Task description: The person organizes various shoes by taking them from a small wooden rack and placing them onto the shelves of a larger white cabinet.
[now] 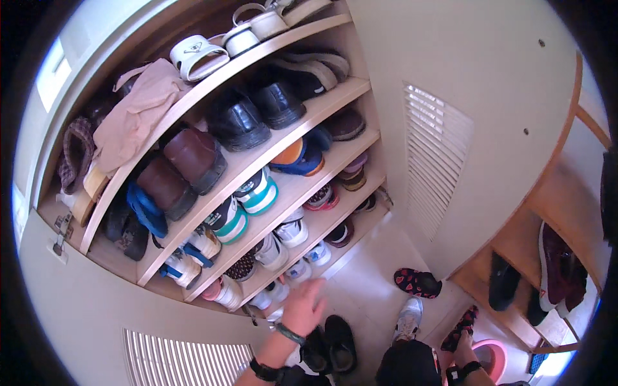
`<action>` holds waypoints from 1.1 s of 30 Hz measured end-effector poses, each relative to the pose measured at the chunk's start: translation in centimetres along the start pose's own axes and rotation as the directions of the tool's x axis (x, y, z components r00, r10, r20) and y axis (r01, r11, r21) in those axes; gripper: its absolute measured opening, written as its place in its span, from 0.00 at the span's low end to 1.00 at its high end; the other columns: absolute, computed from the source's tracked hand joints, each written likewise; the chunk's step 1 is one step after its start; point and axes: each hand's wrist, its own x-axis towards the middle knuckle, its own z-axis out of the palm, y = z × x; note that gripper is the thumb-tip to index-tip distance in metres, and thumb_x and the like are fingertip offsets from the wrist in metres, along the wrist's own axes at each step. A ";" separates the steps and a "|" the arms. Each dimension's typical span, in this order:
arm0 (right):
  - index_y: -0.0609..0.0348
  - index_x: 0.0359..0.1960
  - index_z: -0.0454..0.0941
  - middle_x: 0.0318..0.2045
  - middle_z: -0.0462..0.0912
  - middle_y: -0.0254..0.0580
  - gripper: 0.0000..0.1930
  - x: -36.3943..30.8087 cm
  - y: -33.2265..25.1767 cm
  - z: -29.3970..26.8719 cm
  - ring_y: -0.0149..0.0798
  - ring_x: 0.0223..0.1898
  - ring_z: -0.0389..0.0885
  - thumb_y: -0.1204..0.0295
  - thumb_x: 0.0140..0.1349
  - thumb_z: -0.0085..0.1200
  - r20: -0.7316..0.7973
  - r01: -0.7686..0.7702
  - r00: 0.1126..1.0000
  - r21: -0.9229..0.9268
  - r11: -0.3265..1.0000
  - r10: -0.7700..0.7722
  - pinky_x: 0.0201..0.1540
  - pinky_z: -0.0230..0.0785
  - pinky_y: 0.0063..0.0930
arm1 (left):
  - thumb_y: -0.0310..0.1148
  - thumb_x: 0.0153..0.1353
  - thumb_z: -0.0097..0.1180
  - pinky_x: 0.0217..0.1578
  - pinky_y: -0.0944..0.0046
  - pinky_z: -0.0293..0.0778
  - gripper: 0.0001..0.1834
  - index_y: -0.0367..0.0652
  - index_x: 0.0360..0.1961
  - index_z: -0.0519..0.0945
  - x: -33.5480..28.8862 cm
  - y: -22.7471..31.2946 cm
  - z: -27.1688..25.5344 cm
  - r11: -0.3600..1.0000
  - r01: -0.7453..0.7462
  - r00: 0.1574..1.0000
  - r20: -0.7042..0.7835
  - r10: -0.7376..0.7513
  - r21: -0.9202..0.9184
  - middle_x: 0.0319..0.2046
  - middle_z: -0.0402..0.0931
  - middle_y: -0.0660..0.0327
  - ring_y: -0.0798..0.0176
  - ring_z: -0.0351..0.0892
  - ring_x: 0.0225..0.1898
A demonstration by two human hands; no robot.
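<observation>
My left hand (pixel 304 306) reaches with fingers spread toward the lowest shelf of an open shoe cabinet (pixel 335 151). It is blurred, holds nothing, and is nearest to small white shoes (pixel 278 293) on that shelf. A bracelet and a dark watch sit on that forearm. At the lower right, my right hand (pixel 461 350), with a black wristband, grips the near end of a red and black patterned slipper (pixel 465 321) above the floor. Its matching slipper (pixel 417 282) lies on the floor by the cabinet's side wall.
The shelves hold several pairs: black leather shoes (pixel 239 122), brown shoes (pixel 193 157), teal-striped sneakers (pixel 257 193), white sandals (pixel 196 56). On the floor are black shoes (pixel 339 342), a white sneaker (pixel 407 320) and a pink object (pixel 494 352). A second rack (pixel 515 244) stands on the right.
</observation>
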 end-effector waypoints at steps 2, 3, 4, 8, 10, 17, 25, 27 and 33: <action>0.60 0.42 0.72 0.29 0.75 0.37 0.12 2.2 -0.3 -1.1 0.38 0.30 0.75 0.72 0.57 0.52 0.139 -0.377 0.926 0.385 0.842 0.351 0.39 0.72 0.33 | 0.31 0.51 0.56 0.52 0.50 0.63 0.24 0.40 0.51 0.70 3.6 0.4 -2.5 0.992 -0.104 0.990 -0.086 0.110 0.069 0.48 0.71 0.49 0.45 0.68 0.52; 0.60 0.42 0.72 0.29 0.75 0.37 0.12 1.6 -1.2 -1.0 0.38 0.30 0.75 0.72 0.57 0.52 0.139 -0.369 0.929 0.387 0.845 0.342 0.39 0.72 0.33 | 0.30 0.50 0.57 0.54 0.49 0.62 0.25 0.41 0.52 0.70 5.0 0.1 -3.5 0.986 -0.133 0.983 -0.113 0.144 0.100 0.50 0.69 0.48 0.45 0.66 0.54; 0.62 0.41 0.74 0.28 0.77 0.37 0.13 -1.1 -5.4 0.4 0.35 0.27 0.75 0.70 0.56 0.54 0.195 -0.223 0.963 0.202 0.954 0.185 0.34 0.71 0.30 | 0.31 0.50 0.57 0.55 0.49 0.61 0.26 0.41 0.52 0.69 6.2 -0.3 -4.4 0.960 -0.124 0.979 -0.126 0.160 0.250 0.52 0.68 0.49 0.45 0.64 0.56; 0.66 0.50 0.70 0.39 0.79 0.38 0.21 -11.5 -24.3 0.9 0.33 0.40 0.76 0.73 0.54 0.56 0.550 0.172 0.832 -0.127 0.977 -0.074 0.46 0.70 0.29 | 0.32 0.50 0.57 0.59 0.50 0.57 0.28 0.40 0.54 0.68 11.9 -1.6 -6.5 0.896 -0.106 0.968 -0.160 0.191 0.430 0.57 0.63 0.49 0.46 0.58 0.61; 0.67 0.50 0.70 0.40 0.79 0.38 0.21 -15.1 -30.1 1.6 0.31 0.41 0.75 0.74 0.54 0.56 0.555 0.273 0.816 -0.121 0.954 -0.163 0.48 0.69 0.28 | 0.33 0.49 0.59 0.62 0.52 0.52 0.31 0.39 0.55 0.66 13.7 -3.4 -6.6 0.807 -0.080 0.983 -0.086 0.160 0.585 0.58 0.62 0.49 0.48 0.56 0.63; 0.65 0.50 0.69 0.32 0.81 0.50 0.23 -21.5 -46.2 7.6 0.41 0.33 0.82 0.73 0.52 0.58 0.520 0.803 0.542 -0.089 0.589 -0.660 0.38 0.73 0.32 | 0.42 0.51 0.57 0.65 0.56 0.44 0.36 0.34 0.59 0.62 16.5 -6.3 -4.6 0.603 -0.121 0.991 0.129 0.030 0.789 0.58 0.64 0.49 0.53 0.57 0.63; 0.67 0.48 0.67 0.33 0.78 0.59 0.21 -18.5 -52.1 15.7 0.58 0.37 0.79 0.72 0.54 0.56 0.465 0.905 0.391 -0.036 0.424 -0.794 0.40 0.71 0.38 | 0.32 0.49 0.51 0.65 0.54 0.45 0.29 0.34 0.55 0.67 17.8 -8.5 -4.1 0.632 -0.162 0.954 -0.044 0.296 0.758 0.52 0.69 0.42 0.48 0.60 0.61; 0.66 0.43 0.67 0.32 0.77 0.62 0.19 -18.2 -49.8 16.6 0.61 0.36 0.77 0.68 0.54 0.57 0.595 0.869 0.464 -0.164 0.466 -0.656 0.38 0.70 0.42 | 0.33 0.49 0.53 0.65 0.54 0.46 0.28 0.34 0.52 0.67 17.5 -10.4 -3.7 0.603 -0.176 0.911 -0.104 0.399 0.778 0.52 0.68 0.43 0.48 0.58 0.62; 0.66 0.40 0.70 0.38 0.77 0.61 0.22 -9.0 -35.3 22.9 0.59 0.42 0.75 0.58 0.53 0.56 0.900 0.889 0.380 -0.292 0.352 -0.214 0.45 0.68 0.44 | 0.39 0.51 0.56 0.65 0.55 0.47 0.29 0.34 0.52 0.66 16.9 -7.6 -4.3 0.710 -0.244 0.933 -0.038 0.357 0.660 0.54 0.66 0.45 0.50 0.56 0.63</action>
